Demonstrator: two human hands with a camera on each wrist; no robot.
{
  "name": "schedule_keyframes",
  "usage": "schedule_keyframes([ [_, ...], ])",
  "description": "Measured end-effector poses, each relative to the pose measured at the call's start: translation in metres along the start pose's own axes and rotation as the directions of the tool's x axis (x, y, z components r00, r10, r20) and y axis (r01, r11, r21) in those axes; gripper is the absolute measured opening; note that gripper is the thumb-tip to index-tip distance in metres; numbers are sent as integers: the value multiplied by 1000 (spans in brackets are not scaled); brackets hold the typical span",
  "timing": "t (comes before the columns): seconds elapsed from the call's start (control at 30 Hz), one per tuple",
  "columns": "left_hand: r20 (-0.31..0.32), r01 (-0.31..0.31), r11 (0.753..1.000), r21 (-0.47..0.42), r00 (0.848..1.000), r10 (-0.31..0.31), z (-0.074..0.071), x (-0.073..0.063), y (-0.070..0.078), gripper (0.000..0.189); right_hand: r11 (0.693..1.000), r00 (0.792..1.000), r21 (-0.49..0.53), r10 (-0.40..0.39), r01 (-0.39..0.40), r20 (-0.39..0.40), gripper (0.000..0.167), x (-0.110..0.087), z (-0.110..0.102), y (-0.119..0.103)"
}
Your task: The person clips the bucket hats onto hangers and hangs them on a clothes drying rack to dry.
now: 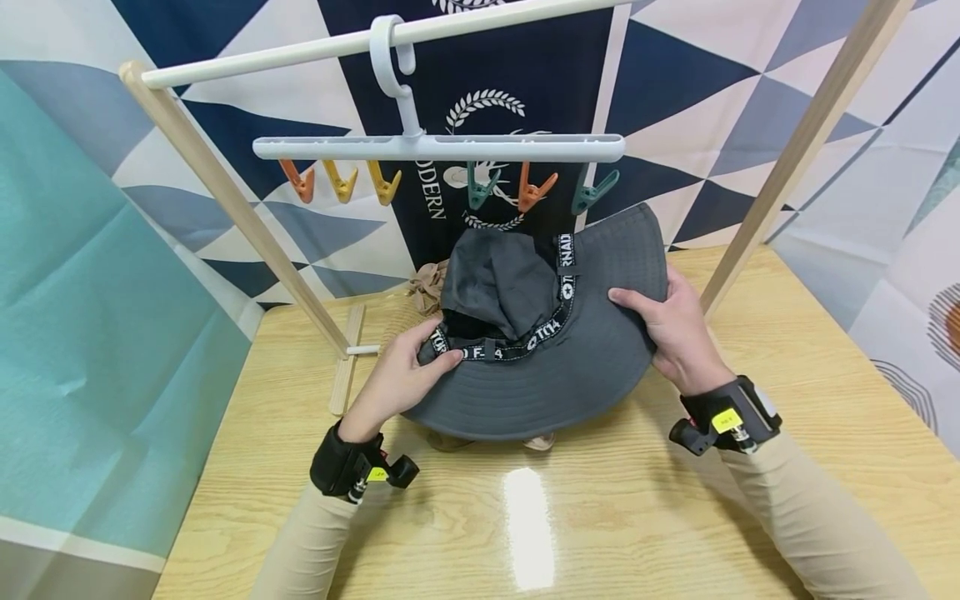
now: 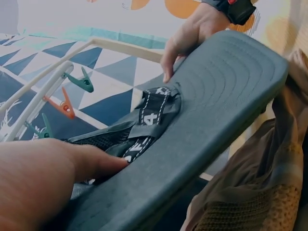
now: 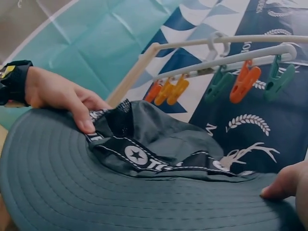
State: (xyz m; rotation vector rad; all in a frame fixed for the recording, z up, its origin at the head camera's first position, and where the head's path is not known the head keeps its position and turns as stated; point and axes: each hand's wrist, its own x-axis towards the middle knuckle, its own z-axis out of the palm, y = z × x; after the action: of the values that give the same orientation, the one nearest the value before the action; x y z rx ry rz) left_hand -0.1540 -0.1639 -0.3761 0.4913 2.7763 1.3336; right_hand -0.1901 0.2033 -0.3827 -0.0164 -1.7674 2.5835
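A dark grey bucket hat (image 1: 525, 392) is held up between both hands, its inside and black lettered sweatband (image 1: 517, 348) turned toward me. My left hand (image 1: 401, 371) pinches the hat at its left, thumb over the sweatband and fingers behind. My right hand (image 1: 678, 333) grips the brim's right edge, thumb on the inner face and fingers hidden behind it. Above the hat hangs a pale hanger (image 1: 438, 148) with orange, yellow and green clips, one green clip (image 1: 595, 192) close over the brim. In the left wrist view the left thumb presses beside the sweatband (image 2: 149, 113).
The hanger hooks over a white rod (image 1: 300, 52) on a wooden frame (image 1: 240, 217). Behind the hat, partly hidden, lies brown knitted and cloth stuff (image 2: 260, 178). A wooden tabletop (image 1: 450, 533) spreads below, and a patterned cloth (image 1: 675, 92) covers the back.
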Motion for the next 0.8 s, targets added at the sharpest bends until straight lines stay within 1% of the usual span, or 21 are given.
schedule_keyframes([
  [0.13, 6, -31, 999, 34, 999, 31, -4, 0, -1, 56, 995, 994, -27, 95, -94, 48, 30, 4, -6, -3],
  [0.23, 12, -64, 997, 35, 998, 64, -8, 0, -4, 54, 987, 985, -45, 157, -154, 73, 33, 8, -9, -4],
  [0.33, 12, -101, 994, 49, 995, 100, -13, -1, -5, 48, 972, 973, -104, 218, -210, 74, 47, 10, -12, -6],
  [0.47, 12, -156, 981, 114, 988, 156, -22, -4, -6, 41, 943, 949, -193, 295, -271, 108, 81, 14, -16, -9],
  [0.57, 31, -227, 960, 164, 974, 224, -29, -8, -4, 28, 930, 933, -232, 323, -283, 157, 94, 17, -19, -9],
  [0.67, 67, -288, 941, 178, 957, 281, -33, -11, -3, 20, 915, 928, -302, 329, -268, 175, 92, 19, -22, -6],
  [0.73, 90, -318, 931, 179, 948, 307, -34, -11, -3, 18, 894, 925, -374, 333, -248, 182, 92, 20, -25, -5],
  [0.8, 108, -339, 924, 177, 940, 324, -35, -11, -4, 18, 864, 923, -452, 336, -223, 188, 94, 20, -29, -4],
])
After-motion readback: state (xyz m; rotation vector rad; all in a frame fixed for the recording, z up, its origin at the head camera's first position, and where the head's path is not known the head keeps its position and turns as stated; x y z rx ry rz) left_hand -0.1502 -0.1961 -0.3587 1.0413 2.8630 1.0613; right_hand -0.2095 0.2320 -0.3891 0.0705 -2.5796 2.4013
